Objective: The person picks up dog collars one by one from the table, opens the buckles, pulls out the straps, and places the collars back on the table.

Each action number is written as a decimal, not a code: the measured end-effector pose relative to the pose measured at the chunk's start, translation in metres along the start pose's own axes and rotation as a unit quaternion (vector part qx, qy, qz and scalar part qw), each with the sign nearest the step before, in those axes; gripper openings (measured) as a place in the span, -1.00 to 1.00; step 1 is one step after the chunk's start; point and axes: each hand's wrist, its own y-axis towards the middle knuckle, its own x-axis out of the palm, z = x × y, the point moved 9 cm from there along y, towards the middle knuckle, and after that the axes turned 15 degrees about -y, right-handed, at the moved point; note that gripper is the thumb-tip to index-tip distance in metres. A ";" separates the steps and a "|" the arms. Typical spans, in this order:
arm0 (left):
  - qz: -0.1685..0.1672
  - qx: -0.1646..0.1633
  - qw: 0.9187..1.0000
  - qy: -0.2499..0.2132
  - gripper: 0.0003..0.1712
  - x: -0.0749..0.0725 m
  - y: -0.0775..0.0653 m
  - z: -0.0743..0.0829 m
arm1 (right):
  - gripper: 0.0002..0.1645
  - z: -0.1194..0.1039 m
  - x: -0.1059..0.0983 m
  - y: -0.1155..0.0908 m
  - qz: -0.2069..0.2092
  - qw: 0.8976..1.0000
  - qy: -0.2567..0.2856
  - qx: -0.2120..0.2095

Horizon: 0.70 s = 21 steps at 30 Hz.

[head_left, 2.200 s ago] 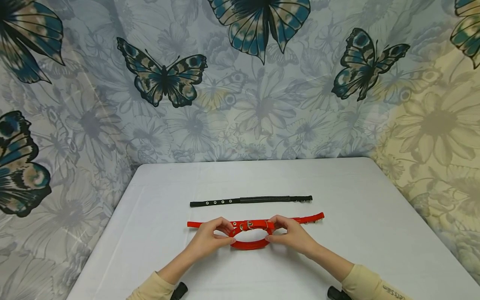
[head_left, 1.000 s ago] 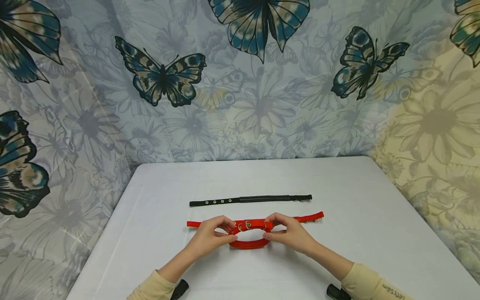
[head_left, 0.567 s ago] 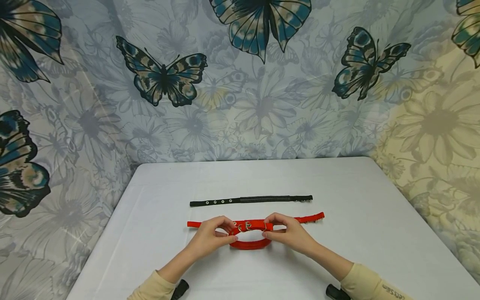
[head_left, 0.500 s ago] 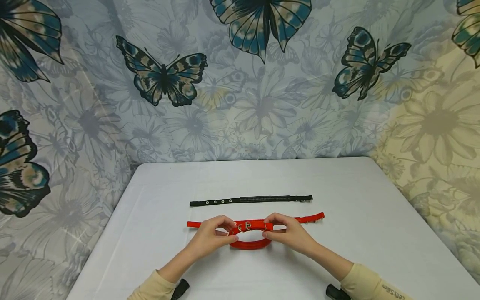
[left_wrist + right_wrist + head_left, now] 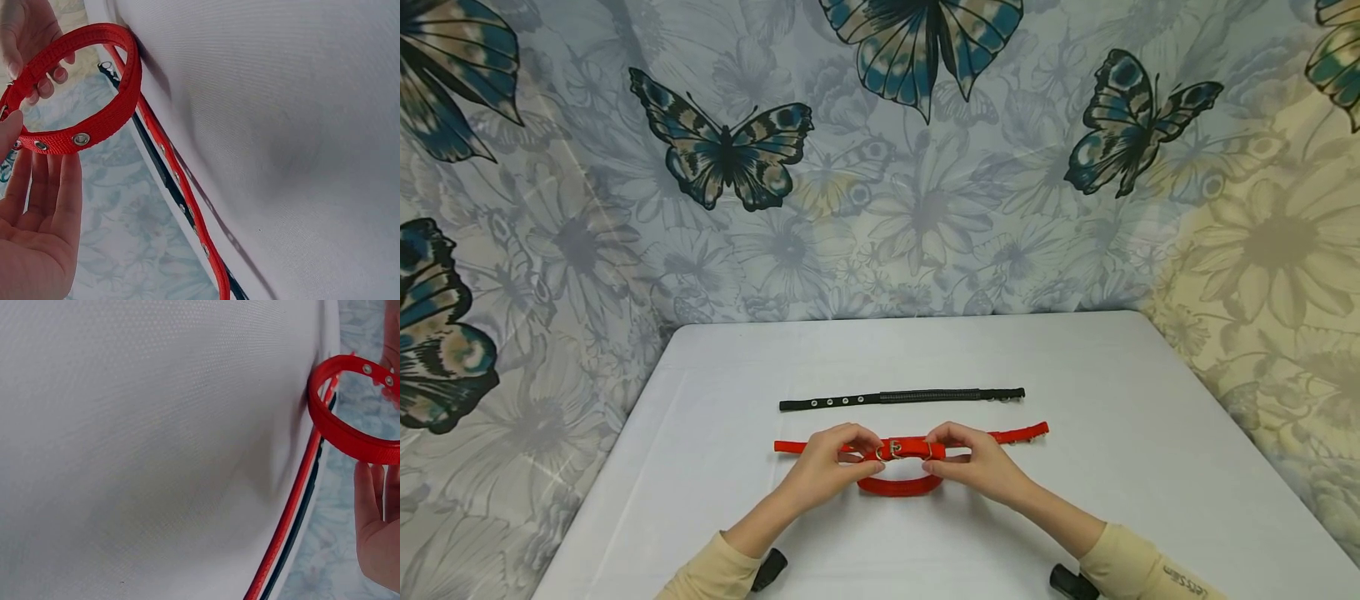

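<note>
A red collar (image 5: pixel 900 487) is buckled into a loop, its silver buckle (image 5: pixel 895 447) facing up at the top. My left hand (image 5: pixel 831 467) pinches the loop just left of the buckle, between thumb and fingers. On the other side my right hand (image 5: pixel 981 462) pinches the strap right of the buckle. In the left wrist view, metal eyelets (image 5: pixel 81 139) show on the strap beside my left hand. The right wrist view has the plain side of the loop (image 5: pixel 350 442) over my right fingers; the thumb is out of that view.
Behind the loop a second red collar (image 5: pixel 1018 435) lies stretched flat, partly hidden by my hands. Farther back lies a flat black collar (image 5: pixel 928 396) with eyelets at its left end. Both are on the white table (image 5: pixel 700 433), before a butterfly-patterned cloth (image 5: pixel 925 208).
My left hand has slid a little right and up along the strap, closer to the buckle. My right hand shifted slightly left earlier and has hardly moved since. The loop stays in place.
</note>
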 end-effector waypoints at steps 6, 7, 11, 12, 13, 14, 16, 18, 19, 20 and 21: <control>-0.001 -0.003 1.000 -0.004 -0.75 0.000 0.000 -0.001 | -0.65 -0.001 0.000 0.002 0.003 1.000 0.009 0.007; -0.001 -0.004 1.000 -0.005 -0.75 -0.001 0.000 -0.001 | -0.65 -0.002 0.000 0.002 0.004 1.000 0.008 0.006; -0.001 -0.002 1.000 0.000 -0.74 -0.001 0.000 0.000 | -0.66 -0.004 -0.001 0.004 0.010 1.000 0.002 0.001; -0.002 0.000 1.000 0.004 -0.73 -0.001 0.000 0.000 | -0.67 -0.004 -0.001 0.004 0.011 1.000 -0.001 0.000; -0.002 0.002 1.000 0.009 -0.72 -0.001 0.000 0.001 | -0.67 -0.004 -0.001 0.004 0.013 1.000 -0.004 0.000; -0.004 0.004 1.000 0.014 -0.71 -0.001 0.001 0.001 | -0.68 -0.005 -0.001 0.004 0.014 1.000 -0.006 -0.003; -0.007 0.012 1.000 0.026 -0.68 0.000 0.002 0.003 | -0.68 -0.006 -0.001 0.004 0.016 1.000 -0.009 -0.003; -0.011 0.025 0.999 0.036 -0.66 0.003 0.004 0.007 | -0.68 -0.007 0.000 0.004 0.015 1.000 -0.011 -0.004; -0.014 0.031 0.999 0.041 -0.66 0.004 0.005 0.009 | -0.68 -0.007 0.000 0.004 0.015 1.000 -0.012 -0.004; -0.017 0.038 0.998 0.047 -0.66 0.006 0.006 0.011 | -0.68 -0.008 0.001 0.004 0.015 1.000 -0.012 -0.005; -0.020 0.046 0.997 0.057 -0.66 0.008 0.008 0.014 | -0.68 -0.008 0.001 0.003 0.015 1.000 -0.012 -0.003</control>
